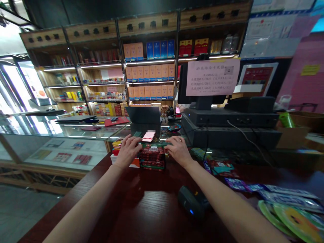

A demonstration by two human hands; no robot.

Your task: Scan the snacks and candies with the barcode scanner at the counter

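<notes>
A neat stack of dark red-brown snack packets (152, 158) sits on the dark wooden counter, straight in front of me. At its left side is my left hand (128, 151), the thumb side against the upper packets and the fingers curved. My right hand (178, 150) is at the opposite side, with its thumb and fingertips at the upper right edge. Together the two hands hold the stack between them; the far fingertips are partly hidden. Small yellow, red and white boxes (116, 151) stand beside the stack, partly behind my left hand.
A black barcode scanner (190, 202) lies between my forearms. Loose packets (222, 167) and green round packages (295, 216) lie to the right. Ahead are a dark laptop-like screen (143, 114) and a till monitor with a pink notice (212, 77). A glass display case (63, 152) is left.
</notes>
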